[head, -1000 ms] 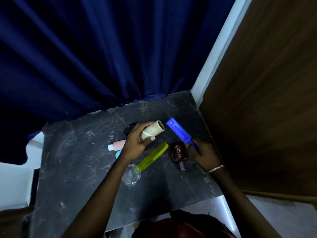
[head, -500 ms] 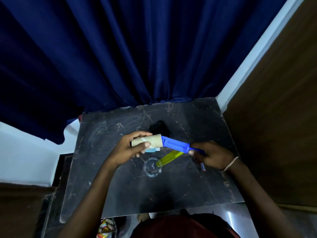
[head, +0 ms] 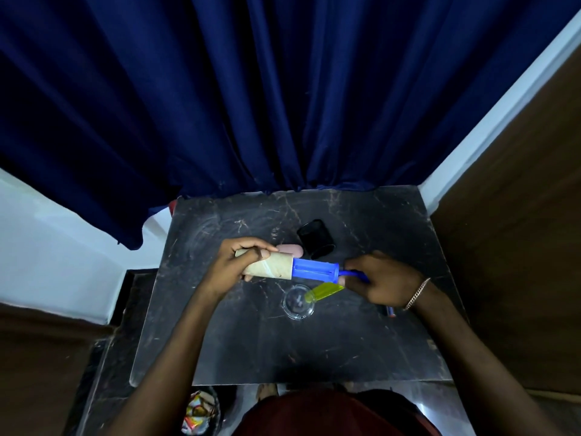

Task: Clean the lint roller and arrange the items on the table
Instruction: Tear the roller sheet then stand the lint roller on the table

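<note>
Two hands on one lint roller

From the head camera, both hands meet over the dark marble-patterned table (head: 251, 347). The left hand (head: 232, 267) is clenched round the beige cardboard roll (head: 276, 268), which sits partway along the blue plastic lint roller frame (head: 316, 270). The right hand (head: 382, 283) grips the frame's thin blue handle at the far end, so the roller spans the gap between the two fists, held just above the tabletop.

Counting round it: one clear glass dish (head: 298, 305) lies directly beneath the roller, with one yellow-green translucent comb (head: 323, 291) resting across its rim. One black rounded case (head: 315, 238) sits behind, and one pale pink tube (head: 290, 248) peeps out just beyond the roll. A small dark pen-like item (head: 390, 310) lies under the right wrist, mostly hidden. One chain bracelet (head: 416, 294) circles that wrist. Navy curtain (head: 251, 105) hangs behind.
</note>
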